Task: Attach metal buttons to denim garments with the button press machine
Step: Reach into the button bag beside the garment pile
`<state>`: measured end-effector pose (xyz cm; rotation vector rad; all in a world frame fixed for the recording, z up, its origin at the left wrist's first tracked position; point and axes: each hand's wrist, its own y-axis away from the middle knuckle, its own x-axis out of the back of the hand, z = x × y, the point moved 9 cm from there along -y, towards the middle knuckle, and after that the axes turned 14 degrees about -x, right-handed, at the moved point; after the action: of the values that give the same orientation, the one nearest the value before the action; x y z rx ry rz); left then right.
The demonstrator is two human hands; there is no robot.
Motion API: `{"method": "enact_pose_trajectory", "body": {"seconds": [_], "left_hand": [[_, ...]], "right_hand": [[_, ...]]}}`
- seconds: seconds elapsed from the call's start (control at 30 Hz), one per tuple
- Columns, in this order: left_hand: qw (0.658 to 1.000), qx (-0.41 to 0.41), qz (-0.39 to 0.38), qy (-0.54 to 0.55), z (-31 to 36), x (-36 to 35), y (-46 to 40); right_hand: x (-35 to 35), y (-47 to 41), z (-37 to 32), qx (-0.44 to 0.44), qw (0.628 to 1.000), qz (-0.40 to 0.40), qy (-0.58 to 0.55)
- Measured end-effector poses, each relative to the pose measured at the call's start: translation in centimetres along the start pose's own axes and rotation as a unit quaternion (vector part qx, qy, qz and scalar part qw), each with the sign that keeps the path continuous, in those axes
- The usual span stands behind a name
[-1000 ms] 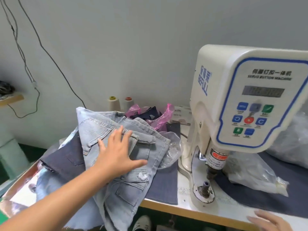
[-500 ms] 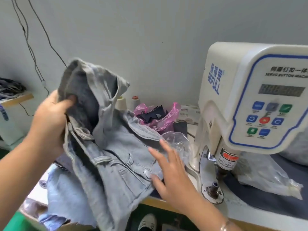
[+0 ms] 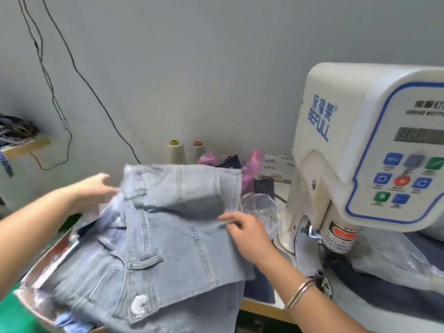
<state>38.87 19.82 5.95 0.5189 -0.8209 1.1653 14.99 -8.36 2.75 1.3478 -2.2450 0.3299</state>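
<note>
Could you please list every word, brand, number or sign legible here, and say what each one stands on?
"BEFULL", blue, under three Chinese characters: side of the press machine.
"SERVO BUTTO…", cut off by the frame edge: control panel.
"TAKE CARE … FINGE…", partly hidden: round warning label on the press head.
Display digits, button captions and the print on the boxes: too blurred to read.

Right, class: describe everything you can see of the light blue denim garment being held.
The light blue denim garment looks like faded cotton denim, with belt loops, seams and a frayed white patch near its lower edge. It is spread out left of the button machine. The left hand grips its left edge; the right hand pinches its right.
</note>
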Motion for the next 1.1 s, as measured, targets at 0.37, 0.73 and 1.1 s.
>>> {"method": "enact_pose_trajectory", "body": {"seconds": [0.37,0.73,1.1], "left_hand": [[0.946,-0.316,-0.077,0.010,11.4,-9.1,12.1],[0.937,-0.328,0.060,0.106,10.6,-12.8,15.8],[0.865,-0.464,0.038,-0.188,19.0,-17.9,13.9]], "right_hand": [[-2.4,4.6,-2.6,-0.014,0.970,-0.133,-0.201],[-1.2,6.2,-0.7,0.005,0.968,-0.144,-0.205],[2.1,-3.4,6.1,-0.064,0.919,0.074,0.383]]}}
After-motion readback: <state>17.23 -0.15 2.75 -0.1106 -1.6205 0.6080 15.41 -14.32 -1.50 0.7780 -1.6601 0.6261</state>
